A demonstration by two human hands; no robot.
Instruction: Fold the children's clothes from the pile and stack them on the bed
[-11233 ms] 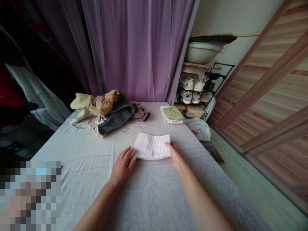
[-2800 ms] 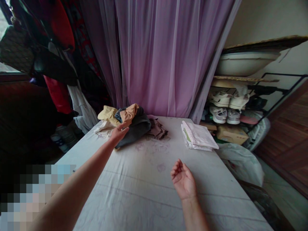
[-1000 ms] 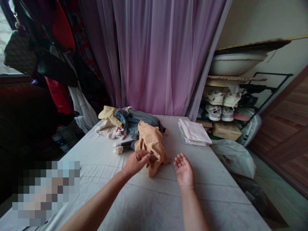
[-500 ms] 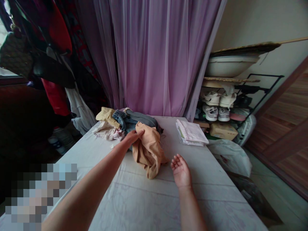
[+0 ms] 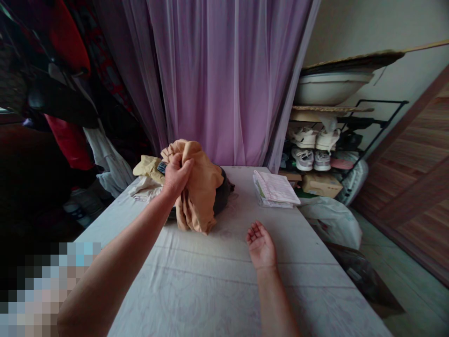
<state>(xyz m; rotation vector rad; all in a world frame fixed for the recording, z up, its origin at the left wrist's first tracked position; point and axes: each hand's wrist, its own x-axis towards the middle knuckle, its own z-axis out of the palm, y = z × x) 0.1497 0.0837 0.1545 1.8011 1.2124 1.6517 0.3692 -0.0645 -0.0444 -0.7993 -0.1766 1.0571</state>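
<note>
Gathered in my left hand [image 5: 177, 174] is a tan garment [image 5: 201, 182], lifted by its bunched upper edge; its cut cannot be told. It hangs in loose folds in front of a heap of clothes. Part of a dark garment [image 5: 221, 194] shows at its right side. To its left lie a yellow garment [image 5: 149, 168] and a whitish cloth [image 5: 146, 188]. My right hand [image 5: 261, 245] rests palm up on the pale sheet [image 5: 210, 290], fingers loosely curled and apart, holding nothing. A folded pink-and-white cloth [image 5: 277, 188] lies beyond it.
A purple curtain [image 5: 210, 84] hangs behind the sheet-covered surface. On the right, a rack holds shoes [image 5: 303, 159] and a white basin [image 5: 333, 88], with a plastic bag [image 5: 333, 220] below. Bags and clothes [image 5: 63, 100] hang at the left.
My left hand has raised the tan garment and carried it left, away from the sheet's middle. My right hand has stayed nearly in place. The view has shifted slightly.
</note>
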